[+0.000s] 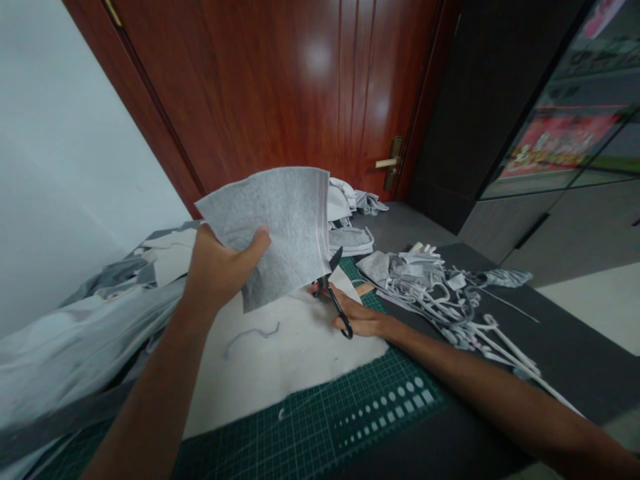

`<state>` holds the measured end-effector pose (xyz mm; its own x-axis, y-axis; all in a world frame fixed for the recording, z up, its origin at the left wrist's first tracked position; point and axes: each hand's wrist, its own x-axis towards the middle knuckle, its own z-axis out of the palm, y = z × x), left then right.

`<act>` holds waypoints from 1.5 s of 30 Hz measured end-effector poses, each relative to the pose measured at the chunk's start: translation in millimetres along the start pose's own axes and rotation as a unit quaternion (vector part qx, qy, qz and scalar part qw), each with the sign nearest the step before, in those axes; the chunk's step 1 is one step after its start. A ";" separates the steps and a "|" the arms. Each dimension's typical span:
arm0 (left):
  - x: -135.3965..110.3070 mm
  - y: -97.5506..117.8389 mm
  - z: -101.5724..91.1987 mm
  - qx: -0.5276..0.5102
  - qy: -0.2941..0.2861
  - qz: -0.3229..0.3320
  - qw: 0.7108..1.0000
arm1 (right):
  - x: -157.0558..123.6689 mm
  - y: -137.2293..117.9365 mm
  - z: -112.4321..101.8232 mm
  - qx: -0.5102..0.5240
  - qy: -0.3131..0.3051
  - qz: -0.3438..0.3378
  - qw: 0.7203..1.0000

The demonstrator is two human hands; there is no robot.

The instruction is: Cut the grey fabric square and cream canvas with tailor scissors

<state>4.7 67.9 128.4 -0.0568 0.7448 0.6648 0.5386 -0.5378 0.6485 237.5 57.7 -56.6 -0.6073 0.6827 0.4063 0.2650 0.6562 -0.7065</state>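
Left hand (225, 267) has fingers pinching floppy, light grey felt (277, 233) by the edge; right hand (365, 320) has fingers looped through black scissors (336, 301).

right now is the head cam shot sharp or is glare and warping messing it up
In the head view, glare shines on the door, the edges bow from wide-angle distortion, and the felt and scissors look slightly soft but readable.
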 end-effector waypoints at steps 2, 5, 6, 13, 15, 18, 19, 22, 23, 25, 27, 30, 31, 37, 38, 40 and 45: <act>0.2 -1.8 1.1 -0.001 0.007 0.015 1.000 | -0.3 0.4 -0.4 -0.005 -0.001 -0.014 1.000; -0.1 -2.2 1.7 0.012 0.052 0.005 0.999 | -0.2 -0.7 -1.5 -0.015 -0.007 -0.030 0.999; -0.5 -1.2 1.4 0.019 0.069 -0.003 0.997 | 0.0 -1.2 -1.8 -0.017 -0.009 -0.030 0.999; -2.8 8.3 -8.0 0.039 -0.038 -0.032 0.998 | 0.8 -1.3 -2.6 -0.009 -0.015 -0.008 1.000; -3.2 7.6 -8.8 0.049 -0.086 -0.049 0.994 | 0.4 -1.0 -2.1 -0.004 -0.019 0.016 1.000; -3.8 4.3 -7.4 0.061 -0.112 -0.069 0.989 | -0.2 -1.9 -1.3 0.003 -0.021 0.036 0.999; -3.9 2.9 -6.6 0.064 -0.119 -0.074 0.988 | -0.3 -2.7 -1.2 0.003 -0.020 0.037 0.999; -3.6 -1.5 -4.6 0.065 -0.146 -0.073 0.984 | -0.7 -5.6 -1.2 0.002 -0.016 0.050 0.999; -3.3 -2.8 -3.9 0.066 -0.158 -0.069 0.983 | -0.8 -6.5 -1.2 0.002 -0.014 0.058 0.998; -2.8 -4.9 -2.5 0.069 -0.175 -0.065 0.980 | -1.0 -8.0 -1.4 0.001 -0.009 0.073 0.997; -2.6 -5.7 -1.5 0.068 -0.186 -0.064 0.978 | -1.2 -9.1 -1.5 -0.001 -0.002 0.082 0.997; -2.4 -4.5 -2.0 0.059 -0.197 -0.064 0.976 | -1.2 -10.2 -1.6 -0.001 0.007 0.084 0.996; -2.2 -3.8 -2.8 0.062 -0.200 -0.065 0.976 | -1.1 -10.5 -1.6 0.000 0.008 0.080 0.997; -1.0 -1.9 -7.5 0.097 -0.208 -0.062 0.971 | -0.1 -10.9 -1.3 0.013 0.018 0.044 0.999; -1.2 -2.0 -7.3 0.103 -0.203 -0.063 0.972 | 0.0 -11.0 -1.1 0.012 0.019 0.045 0.999; -2.0 -1.6 -6.2 0.106 -0.195 -0.057 0.973 | 0.3 -11.2 -0.6 0.010 0.022 0.051 0.998; -3.8 1.0 -3.8 0.095 -0.212 -0.040 0.972 | 1.4 -13.3 -0.6 0.013 0.026 0.054 0.998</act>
<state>2.3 63.1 128.0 0.2248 0.8992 0.3754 0.6948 -0.4181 0.5853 233.6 50.2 -46.3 -0.5358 0.7653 0.3567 0.3069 0.5701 -0.7621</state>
